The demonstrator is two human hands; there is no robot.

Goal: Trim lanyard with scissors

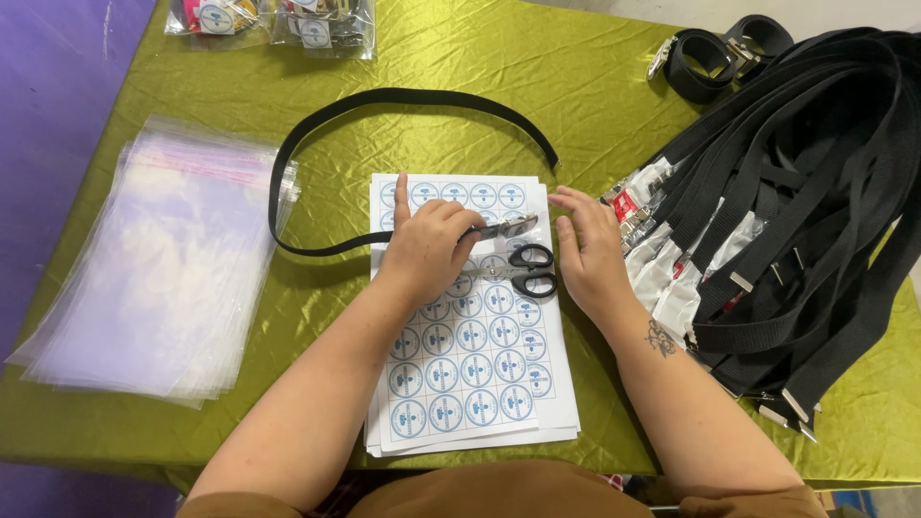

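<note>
On a green-draped table (595, 86), the left hand (427, 249) clenches a limp black strap's (403, 96) metal buckle (504, 228) (the firmest grip point, at 12 o'clock from the scissors (523, 270)), the right hand (590, 254) open, empty.

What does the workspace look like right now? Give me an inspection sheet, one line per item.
Surface: table under a shiny olive-green cloth, creased.
Job's things: black belt curved across the cloth, its metal buckle on the sticker sheets; black-handled scissors lying on the sheets.
Clutter: stack of clear plastic bags at left; heap of black belts at right; two rolled belts at the far edge; filled bags at top.
Grippers: left hand pressing the belt near the buckle; right hand empty, resting beside the scissors.
Cables: nothing seen.
Surroundings: purple floor at left.
</note>
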